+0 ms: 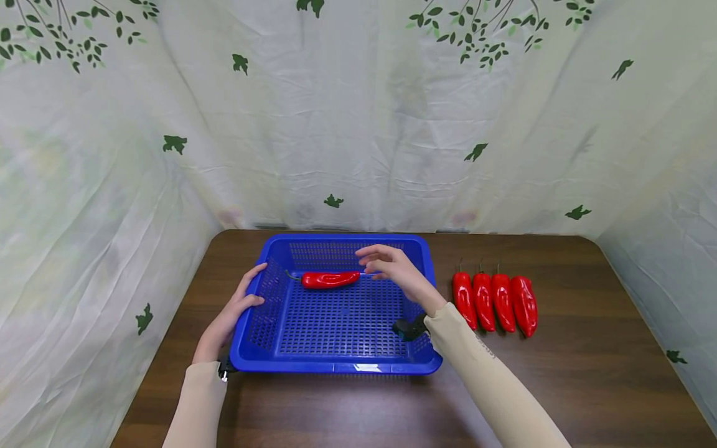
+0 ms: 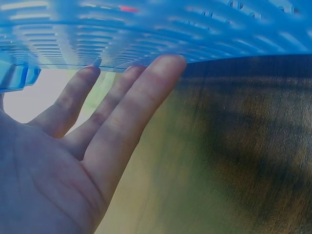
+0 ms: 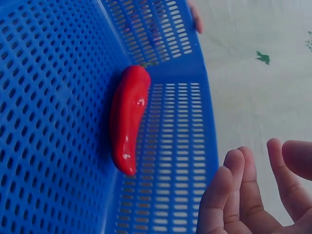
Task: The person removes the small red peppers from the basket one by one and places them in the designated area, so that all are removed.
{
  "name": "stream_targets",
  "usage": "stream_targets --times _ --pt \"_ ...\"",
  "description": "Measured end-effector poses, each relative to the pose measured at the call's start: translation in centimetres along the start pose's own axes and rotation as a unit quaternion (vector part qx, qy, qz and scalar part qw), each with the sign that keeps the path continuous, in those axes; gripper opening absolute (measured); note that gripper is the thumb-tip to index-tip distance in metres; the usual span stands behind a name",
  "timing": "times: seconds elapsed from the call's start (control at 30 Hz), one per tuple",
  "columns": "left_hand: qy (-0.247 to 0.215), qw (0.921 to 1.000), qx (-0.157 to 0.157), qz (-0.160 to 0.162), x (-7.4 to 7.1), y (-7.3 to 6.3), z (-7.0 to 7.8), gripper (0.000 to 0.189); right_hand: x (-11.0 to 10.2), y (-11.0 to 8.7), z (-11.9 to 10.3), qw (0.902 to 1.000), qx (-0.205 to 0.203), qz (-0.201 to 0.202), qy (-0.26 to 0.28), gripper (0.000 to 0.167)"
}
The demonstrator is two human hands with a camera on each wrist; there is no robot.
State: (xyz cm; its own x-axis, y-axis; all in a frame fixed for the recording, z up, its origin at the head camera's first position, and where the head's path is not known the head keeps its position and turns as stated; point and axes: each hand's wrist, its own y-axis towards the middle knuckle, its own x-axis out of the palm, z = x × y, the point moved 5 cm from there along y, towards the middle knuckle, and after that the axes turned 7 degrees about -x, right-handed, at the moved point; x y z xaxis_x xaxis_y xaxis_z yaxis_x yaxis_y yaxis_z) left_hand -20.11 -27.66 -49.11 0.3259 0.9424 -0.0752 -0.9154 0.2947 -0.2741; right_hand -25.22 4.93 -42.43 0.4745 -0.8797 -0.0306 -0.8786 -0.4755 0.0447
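Observation:
A blue plastic basket (image 1: pixel 344 368) with slotted walls stands on the table. Inside it, near the far wall, lies one long red pepper (image 1: pixel 330 280), its green stem pointing left; the right wrist view shows the same pepper (image 3: pixel 129 117) against the slotted wall. My left hand (image 1: pixel 232 314) holds the basket's left side, thumb over the rim and fingers along the outside. Those fingers (image 2: pixel 122 112) reach the outer wall in the left wrist view. Above the basket's far right part is my right hand (image 1: pixel 394 267), fingers loosely bent and nothing between them, to the right of the pepper's tip.
Several more red peppers (image 1: pixel 501 302) lie side by side on the brown wooden table (image 1: pixel 594 348), right of the basket, stems away from me. A pale curtain (image 1: pixel 358 124) with leaf prints hangs behind the table and along both sides.

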Motion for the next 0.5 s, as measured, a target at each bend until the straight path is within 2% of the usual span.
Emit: stream_targets --times 0.27,0.5 --pt "0.003 1.0 -0.001 0.002 0.0 0.1 -0.1 0.065 1.5 1.3 1.0 0.9998 0.019 0.004 0.004 0.034" --pt "0.002 1.0 -0.003 0.003 0.0 0.1 0.0 0.066 2.0 2.3 1.7 0.9996 0.028 0.006 -0.004 0.036"
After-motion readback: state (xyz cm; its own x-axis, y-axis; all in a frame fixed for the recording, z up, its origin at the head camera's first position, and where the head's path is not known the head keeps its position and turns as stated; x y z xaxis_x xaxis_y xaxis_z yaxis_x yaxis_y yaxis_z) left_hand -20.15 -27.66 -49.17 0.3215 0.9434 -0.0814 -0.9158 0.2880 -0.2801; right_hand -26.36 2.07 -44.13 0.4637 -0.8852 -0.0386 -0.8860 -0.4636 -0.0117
